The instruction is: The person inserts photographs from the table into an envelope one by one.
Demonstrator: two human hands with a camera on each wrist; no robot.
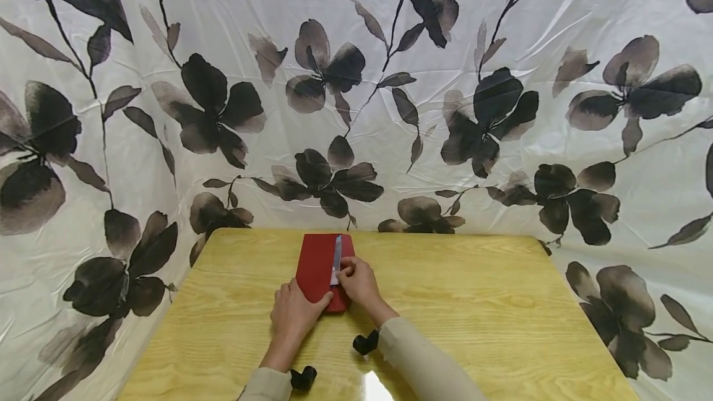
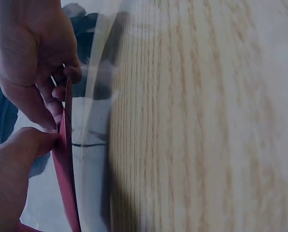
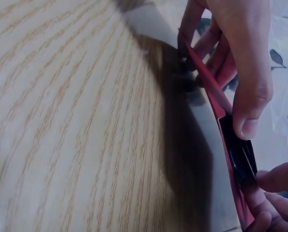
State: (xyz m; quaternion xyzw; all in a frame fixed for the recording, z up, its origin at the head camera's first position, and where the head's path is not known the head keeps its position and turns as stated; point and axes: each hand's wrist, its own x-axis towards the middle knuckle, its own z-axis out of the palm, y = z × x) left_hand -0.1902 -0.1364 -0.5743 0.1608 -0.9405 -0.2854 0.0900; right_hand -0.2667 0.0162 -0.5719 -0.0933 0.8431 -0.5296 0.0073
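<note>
A flat red folded cover point(image 1: 318, 265), long and wallet-like, stands tilted over the wooden table. My left hand point(image 1: 294, 311) grips its left side, fingers spread behind and thumb at the lower edge. Along the cover's right part runs a narrow shiny piece point(image 1: 337, 255), grey-blue with a white patch near its lower end. In the right wrist view a glossy dark piece point(image 3: 238, 147) shows against the red edge, with the left thumb pressed on it. My right hand point(image 1: 362, 282) pinches there between thumb and fingertips. Its exact kind I cannot tell.
The yellow wooden table point(image 1: 457, 308) spreads to both sides, its far edge just beyond the red cover. Behind it hangs a white curtain point(image 1: 434, 203) with dark flowers. Small black cameras point(image 1: 304, 378) are worn at both wrists.
</note>
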